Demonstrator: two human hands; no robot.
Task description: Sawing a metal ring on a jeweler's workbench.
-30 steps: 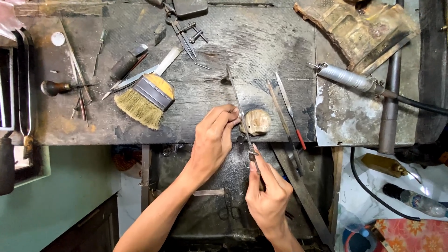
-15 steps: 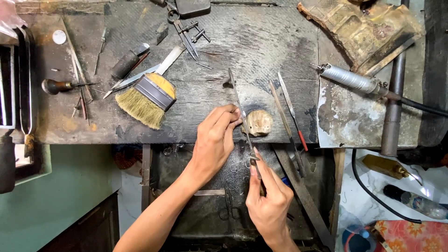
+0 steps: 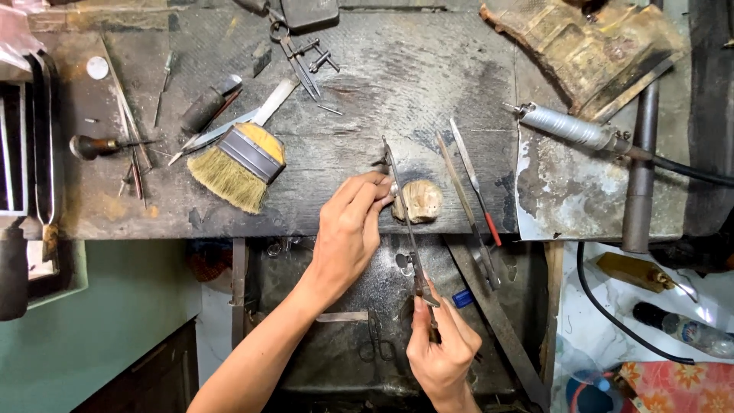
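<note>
My left hand (image 3: 350, 228) reaches over the worn wooden bench (image 3: 397, 92), and its fingertips pinch a small metal piece (image 3: 393, 188) against a rounded wooden bench peg (image 3: 418, 201). Below it, my right hand (image 3: 442, 348) grips the handle of a long thin file (image 3: 403, 206). The file runs up along the left fingertips, and its tip lies on the bench beyond them. What the small piece is cannot be made out.
A flat bristle brush (image 3: 238, 163) lies left of the hands, with two slim files (image 3: 468, 183) to the right. A rotary handpiece (image 3: 567, 126) with a black cable sits on a metal sheet. Dividers (image 3: 302, 57) lie at the back, and an awl (image 3: 93, 145) at the far left. A dark tray (image 3: 359, 321) hangs under the bench.
The file has slid forward, so its tip now reaches well past my left fingertips onto the bench. My left hand keeps its pinch at the peg.
</note>
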